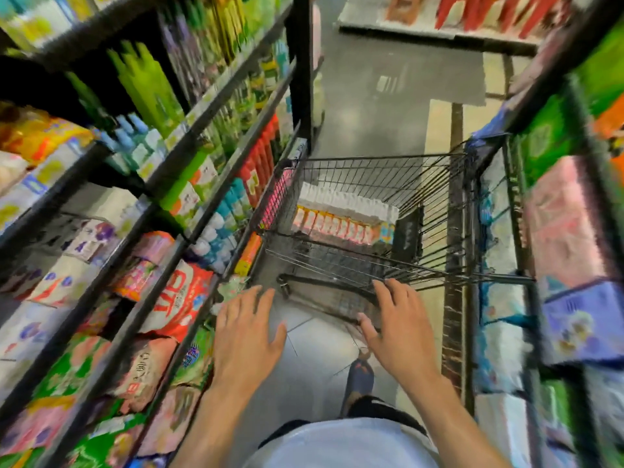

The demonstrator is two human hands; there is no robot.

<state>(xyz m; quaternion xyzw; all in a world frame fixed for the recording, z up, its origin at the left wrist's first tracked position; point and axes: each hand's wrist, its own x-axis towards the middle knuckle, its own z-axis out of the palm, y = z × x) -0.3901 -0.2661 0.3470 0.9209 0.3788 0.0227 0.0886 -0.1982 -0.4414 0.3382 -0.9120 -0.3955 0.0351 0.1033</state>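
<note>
Shopping cart (388,184) stands in the aisle straight ahead of us, and we judge that the work of wheeling it along is paused between grips: neither of our hands is closed on it. Nearest to us, behind the cart, one shoe (361,376) shows on the floor (371,96). Next, our left hand (248,336) is spread, fingers straight and holding nothing, just short of the cart's handle (324,288). Our right hand (396,329) is likewise spread and empty, its fingertips over the handle's right end and the rear wires; through the blur we cannot tell whether they touch. Inside the cart, a pack of cartons (341,219) already lies against the front wall, so some loading is done; what is left is to take the handle and move on. The left rack (162,211) runs close along the cart's left side and the right rack (574,231) along its right, both smeared, so no label can be read. Beyond the cart's front, a far shelf (439,32) is cut off by the frame's top. The cart's wheels are hidden under it.
</note>
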